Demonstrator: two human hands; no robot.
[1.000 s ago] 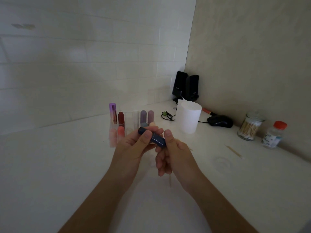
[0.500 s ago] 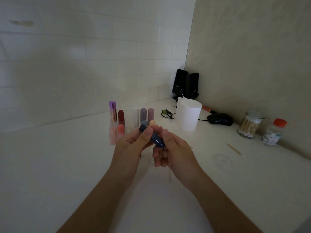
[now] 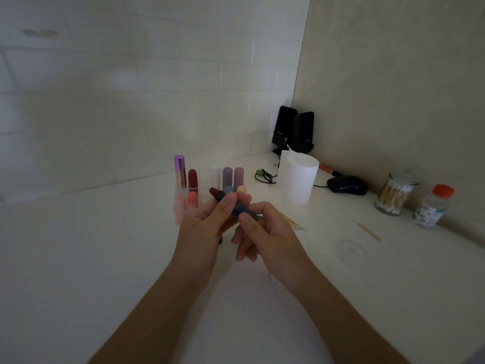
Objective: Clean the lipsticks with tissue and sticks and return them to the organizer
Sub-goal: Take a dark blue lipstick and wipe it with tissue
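Clear acrylic organizer (image 3: 205, 179) stands at the left on the white counter (image 3: 78, 258), holding upright lipsticks. Just in front of it, the left hand (image 3: 207, 224) curls thumb and fingers round the upper end of a dark blue lipstick tube (image 3: 237, 208), which is tilted above the counter with its red tip exposed. The right hand (image 3: 265, 232) pinches the lower end, other fingers loosely curled. Further right: white tissue roll (image 3: 298, 179), thin wooden stick (image 3: 370, 232), glass jar of cotton swabs (image 3: 393, 193).

I see a dark blue lipstick (image 3: 237, 206) with a dark red tip, mid frame. Above it stand a shiny purple lipstick (image 3: 180, 170) and a red lipstick (image 3: 192, 178). The tissue roll (image 3: 298, 179) is white and the speakers (image 3: 292, 128) are black.
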